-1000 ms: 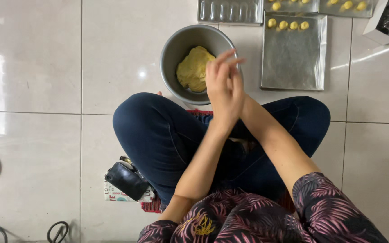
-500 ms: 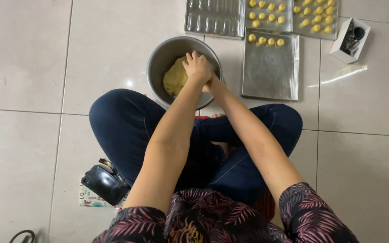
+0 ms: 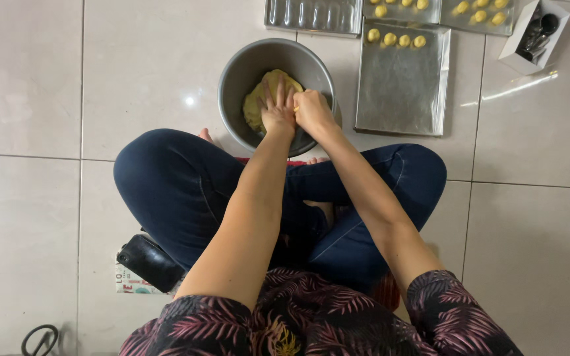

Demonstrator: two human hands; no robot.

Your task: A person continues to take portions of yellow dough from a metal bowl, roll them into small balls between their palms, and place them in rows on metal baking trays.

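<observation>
We press the left hand [image 3: 277,112] flat on the dough [image 3: 265,99] in the bowl [image 3: 232,79]; right hand [image 3: 313,111] pinches off a piece, for rolling next.

- Short-sleeved top [image 3: 311,316]: dark, almost black fabric, printed all over with pink-purple palm or fern fronds; a small yellow-gold leaf motif near the chest centre.
- Sleeves [image 3: 460,310] end above the elbows; hems loose, same frond print.
- Forearms bare; no watch, bracelet or rings visible.
- Trousers [image 3: 179,184]: dark navy denim jeans, snug fit, seam stitching visible along one leg.
- Feet bare; toes partly visible, no socks.
</observation>
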